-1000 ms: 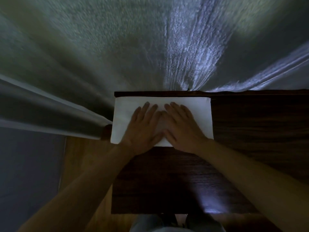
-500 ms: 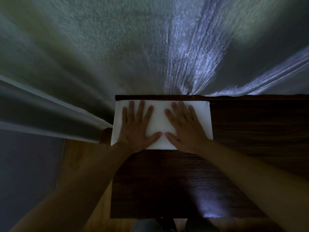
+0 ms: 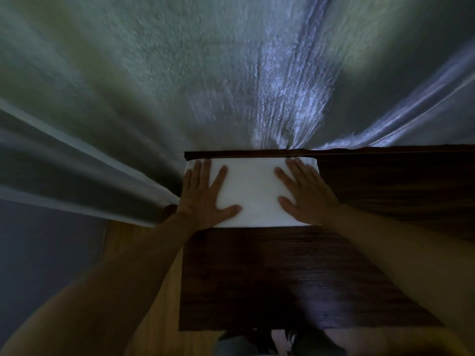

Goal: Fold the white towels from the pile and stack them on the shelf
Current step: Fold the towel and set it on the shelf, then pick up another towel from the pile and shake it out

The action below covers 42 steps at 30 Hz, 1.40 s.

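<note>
A folded white towel [image 3: 250,194] lies flat at the far left corner of a dark wooden surface [image 3: 282,278]. My left hand [image 3: 205,196] presses flat on the towel's left side, fingers straight and spread. On the towel's right side my right hand [image 3: 305,194] lies flat as well, fingers reaching its far right corner. Neither hand grips anything. No towel pile is in view.
A textured wall [image 3: 231,73] rises right behind the wooden surface. A pale curtain [image 3: 77,181] hangs at the left, down to a light wood floor [image 3: 154,291]. The dark surface stretches off to the right and toward me.
Both hands have slid apart from the middle of the towel out to its left and right sides, staying flat on it. The towel itself has stayed in place.
</note>
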Tool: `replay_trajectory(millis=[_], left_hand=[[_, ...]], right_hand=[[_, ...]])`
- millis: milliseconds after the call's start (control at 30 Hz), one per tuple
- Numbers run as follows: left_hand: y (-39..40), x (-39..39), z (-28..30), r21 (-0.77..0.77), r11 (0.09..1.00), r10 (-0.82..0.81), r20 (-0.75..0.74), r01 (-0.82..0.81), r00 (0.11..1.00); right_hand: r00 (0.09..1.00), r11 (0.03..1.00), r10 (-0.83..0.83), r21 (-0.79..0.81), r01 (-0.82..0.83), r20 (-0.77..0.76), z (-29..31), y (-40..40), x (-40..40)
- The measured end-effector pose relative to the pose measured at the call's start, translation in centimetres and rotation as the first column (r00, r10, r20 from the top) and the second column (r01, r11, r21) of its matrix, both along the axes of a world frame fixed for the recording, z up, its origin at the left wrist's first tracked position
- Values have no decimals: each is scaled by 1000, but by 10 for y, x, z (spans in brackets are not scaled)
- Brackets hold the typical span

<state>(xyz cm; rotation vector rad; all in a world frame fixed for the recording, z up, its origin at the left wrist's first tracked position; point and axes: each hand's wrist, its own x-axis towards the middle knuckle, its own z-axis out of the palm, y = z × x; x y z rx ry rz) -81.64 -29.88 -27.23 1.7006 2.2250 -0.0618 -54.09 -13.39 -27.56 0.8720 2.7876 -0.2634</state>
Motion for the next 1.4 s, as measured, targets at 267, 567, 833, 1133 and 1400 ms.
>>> replay_trajectory(millis=[267,567,833,1133,1400], left_hand=[[22,36,49,-141,990,-23,-48,16,999],[59,166,120,144,988,-91,188,64,978],[102,337,160,219,965,-200,245,147,949],[137,533,202,344,913,-352,401,217,846],[175,628,212,292,953,-259,649,80,715]], right_hand=[[999,993,-27,-112,32,42,76,3,-8],[993,993,-117,26,117,2,148,-12,114],[901,894,-432,113,434,-43,200,-8,292],[826,804,-564,216,554,-16,247,-1,468],[776,748,-629,311,586,52,245,16,569]])
